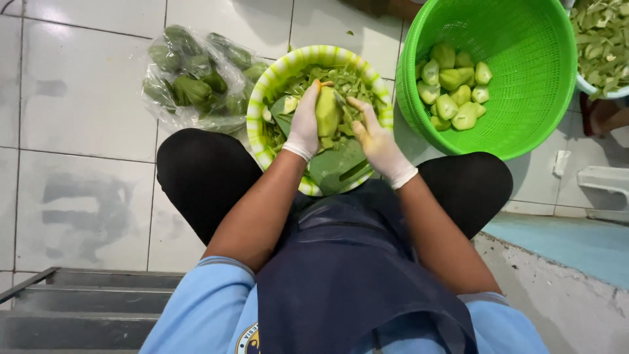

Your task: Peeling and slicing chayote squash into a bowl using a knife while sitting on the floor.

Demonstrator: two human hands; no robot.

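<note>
Left hand gripping chayote, right hand beside

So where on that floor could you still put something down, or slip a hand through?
The widest bare patch is the white tiled floor left of the bag of green vegetables. A narrower strip runs above the striped bowl. It is crowded between that bowl and the green basket, which nearly touch, and where both gloved hands work over the bowl.
</note>
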